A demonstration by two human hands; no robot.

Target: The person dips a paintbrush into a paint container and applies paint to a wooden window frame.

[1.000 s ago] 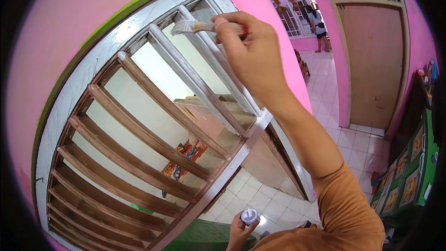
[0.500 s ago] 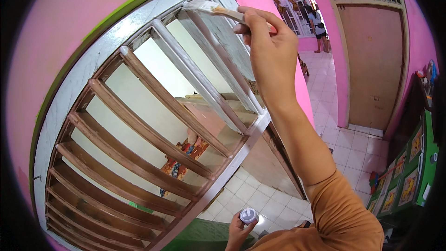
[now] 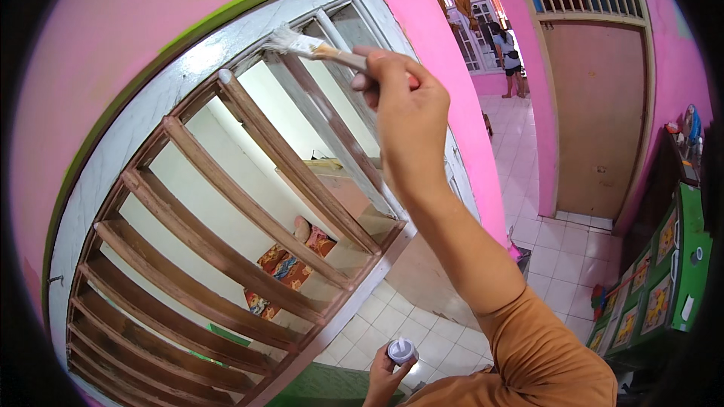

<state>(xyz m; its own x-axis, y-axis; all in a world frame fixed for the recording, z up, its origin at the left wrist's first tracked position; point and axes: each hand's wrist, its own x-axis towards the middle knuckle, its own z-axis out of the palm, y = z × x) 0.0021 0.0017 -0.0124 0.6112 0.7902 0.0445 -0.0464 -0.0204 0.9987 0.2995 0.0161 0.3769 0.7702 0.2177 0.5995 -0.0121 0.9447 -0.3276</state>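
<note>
My right hand (image 3: pixel 407 102) is closed around the handle of a paintbrush (image 3: pixel 332 53). Its white, paint-wet bristles touch the top end of a slat in the wooden grille (image 3: pixel 226 162), close to the upper frame rail. White-grey paint coats the slats at the right end of the grille; those to the left are bare brown wood. Low in the view, my left hand (image 3: pixel 382 378) grips a small round cup (image 3: pixel 401 349) with white paint inside.
A white-painted frame (image 3: pixel 162 79) with a green outer edge surrounds the grille. Patterned cloth (image 3: pixel 290 260) lies beyond the slats. On the right stand a brown door (image 3: pixel 599 117) and a green cabinet (image 3: pixel 690 256). Another person (image 3: pixel 509 53) stands far back.
My right hand has moved the brush left and slightly down, to the top of another slat. The view has shifted a little. My left hand still holds the cup low down.
</note>
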